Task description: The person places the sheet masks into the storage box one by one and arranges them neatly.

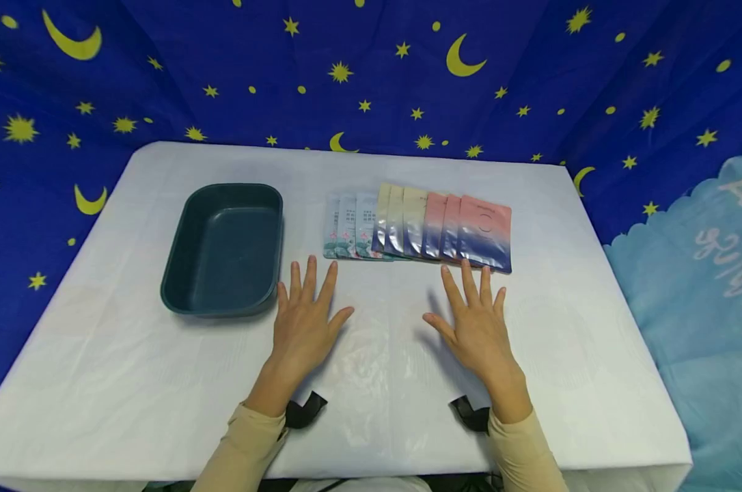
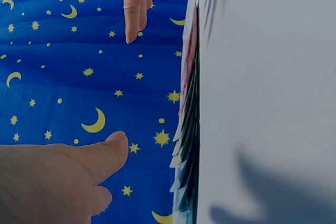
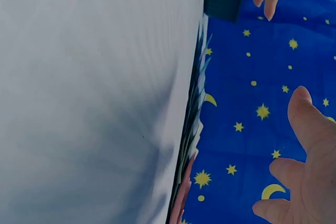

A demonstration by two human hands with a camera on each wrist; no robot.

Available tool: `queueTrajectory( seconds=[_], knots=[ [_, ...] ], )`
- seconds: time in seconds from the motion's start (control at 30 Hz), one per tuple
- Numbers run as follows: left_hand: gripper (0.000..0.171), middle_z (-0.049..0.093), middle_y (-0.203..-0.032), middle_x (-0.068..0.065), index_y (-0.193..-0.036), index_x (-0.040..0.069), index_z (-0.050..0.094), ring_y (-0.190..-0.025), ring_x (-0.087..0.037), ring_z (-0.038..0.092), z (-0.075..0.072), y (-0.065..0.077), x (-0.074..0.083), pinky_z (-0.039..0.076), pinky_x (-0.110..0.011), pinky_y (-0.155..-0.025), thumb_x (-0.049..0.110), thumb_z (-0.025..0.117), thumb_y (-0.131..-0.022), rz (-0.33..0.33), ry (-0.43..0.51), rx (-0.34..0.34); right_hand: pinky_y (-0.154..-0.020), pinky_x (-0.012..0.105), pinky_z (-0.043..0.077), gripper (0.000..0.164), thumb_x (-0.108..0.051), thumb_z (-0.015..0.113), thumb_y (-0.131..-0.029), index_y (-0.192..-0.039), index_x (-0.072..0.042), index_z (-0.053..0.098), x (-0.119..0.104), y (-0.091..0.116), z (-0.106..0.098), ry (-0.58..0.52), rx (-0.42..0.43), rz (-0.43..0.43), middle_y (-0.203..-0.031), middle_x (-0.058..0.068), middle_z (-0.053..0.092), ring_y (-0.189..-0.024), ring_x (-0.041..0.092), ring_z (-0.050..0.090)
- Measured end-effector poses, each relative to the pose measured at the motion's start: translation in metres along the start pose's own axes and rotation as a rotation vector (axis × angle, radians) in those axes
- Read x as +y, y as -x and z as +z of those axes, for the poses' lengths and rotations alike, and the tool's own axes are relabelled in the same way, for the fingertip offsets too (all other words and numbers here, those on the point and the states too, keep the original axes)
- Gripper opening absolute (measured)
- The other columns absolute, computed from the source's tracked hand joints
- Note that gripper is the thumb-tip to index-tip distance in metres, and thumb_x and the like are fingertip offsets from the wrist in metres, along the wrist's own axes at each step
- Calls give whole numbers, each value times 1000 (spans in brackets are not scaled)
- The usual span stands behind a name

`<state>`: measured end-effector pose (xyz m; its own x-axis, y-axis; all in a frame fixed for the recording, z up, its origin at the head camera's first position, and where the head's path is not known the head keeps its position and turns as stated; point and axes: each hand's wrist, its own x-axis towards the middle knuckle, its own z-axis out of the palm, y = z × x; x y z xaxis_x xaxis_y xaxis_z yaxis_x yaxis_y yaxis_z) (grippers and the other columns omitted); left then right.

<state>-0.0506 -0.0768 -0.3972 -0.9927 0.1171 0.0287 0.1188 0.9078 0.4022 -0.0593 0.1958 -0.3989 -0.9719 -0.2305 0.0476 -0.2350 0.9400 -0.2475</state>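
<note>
On the worktop [image 1: 389, 437], a tray [image 1: 232, 246] is separated by a gap from overlapping sachets [image 1: 435, 222], laid toward the back edge. The left hand [image 1: 302, 326] and right hand [image 1: 478, 335] are held raised, room between, fingers spread, gripping nothing.

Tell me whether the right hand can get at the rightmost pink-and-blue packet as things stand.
Most likely yes: the right hand is empty, in the head view its fingertips line up with the near edge of the rightmost packet, and no other packet lies over it.
</note>
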Motion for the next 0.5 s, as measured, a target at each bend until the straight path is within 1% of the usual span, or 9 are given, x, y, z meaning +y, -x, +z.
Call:
queueTrajectory(
  seconds=[0.17, 0.3, 0.4, 0.5],
  knots=[
    [74, 14, -162, -21, -156, 15, 27, -149, -45, 5, 3, 1, -2, 12, -66, -116, 46, 57, -95, 17, -7, 12, -110, 75, 6, 83, -51, 61, -91, -157, -19, 23, 0, -2, 2, 6, 4, -11, -163, 19, 11, -147, 49, 2],
    [75, 14, -162, -21, -156, 16, 26, -149, -43, 4, 3, 3, -3, 13, -65, -116, 45, 58, -95, 42, 2, 8, -111, 74, 8, 83, -50, 62, -90, -157, -17, 23, 0, -1, 1, -4, 11, -19, -164, 18, 11, -147, 49, 5],
    [74, 12, -163, -19, -157, 17, 24, -150, -41, 4, -8, 4, -5, 14, -64, -116, 45, 57, -96, 70, 26, 4, -111, 74, 10, 83, -49, 63, -90, -156, -15, 25, -1, -1, -1, -24, 38, -41, -163, 20, 14, -147, 50, 7],
    [74, 8, -164, -17, -157, 18, 20, -151, -39, 3, -29, 6, -11, 14, -62, -118, 43, 55, -97, 92, 86, 27, -109, 75, 15, 81, -48, 62, -91, -155, -13, 27, 1, 0, -4, -58, 85, -74, -161, 22, 18, -146, 51, 10]
  ],
)
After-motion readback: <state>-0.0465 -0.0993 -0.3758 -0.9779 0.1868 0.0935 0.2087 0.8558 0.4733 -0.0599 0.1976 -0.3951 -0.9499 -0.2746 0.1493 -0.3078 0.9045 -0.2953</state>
